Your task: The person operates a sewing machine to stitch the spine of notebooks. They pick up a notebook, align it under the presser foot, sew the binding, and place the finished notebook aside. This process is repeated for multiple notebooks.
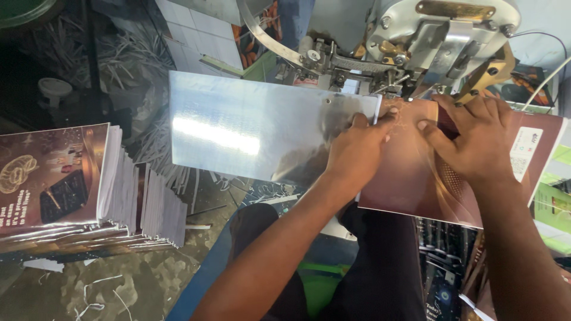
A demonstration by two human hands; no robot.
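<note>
**Glossy booklet held flat under the stitching head**

While both hands press down on it, the brown glossy booklet point(416, 178) lies on the machine's shiny metal table point(238, 128), its top edge tucked under the stitching head point(416, 41). The left hand point(357, 151) lies palm down with fingers curled, its thumb and fingertips pinning the booklet's left edge where that edge meets the metal table; it presses rather than grips. The right hand point(476, 139) is spread flat on the cover near the top, with the fingers reaching toward the machine's lower parts; it too holds nothing closed in its grasp.

Judging by its look, the booklet is light and thin, so it probably bends easily if lifted by one corner. Its coated cover reflects light and is likely slippery against the polished plate, which is why flat pressure from two palms seems the safer hold. Taking it by the spine side and the opposite edge would likely keep it square.

Farther out, at the left, a stack of similar booklets point(59, 184) sits fanned, well apart from the hands. Paper trimmings point(128, 59) litter the area behind it. More printed covers point(553, 202) lie at the far right.
</note>
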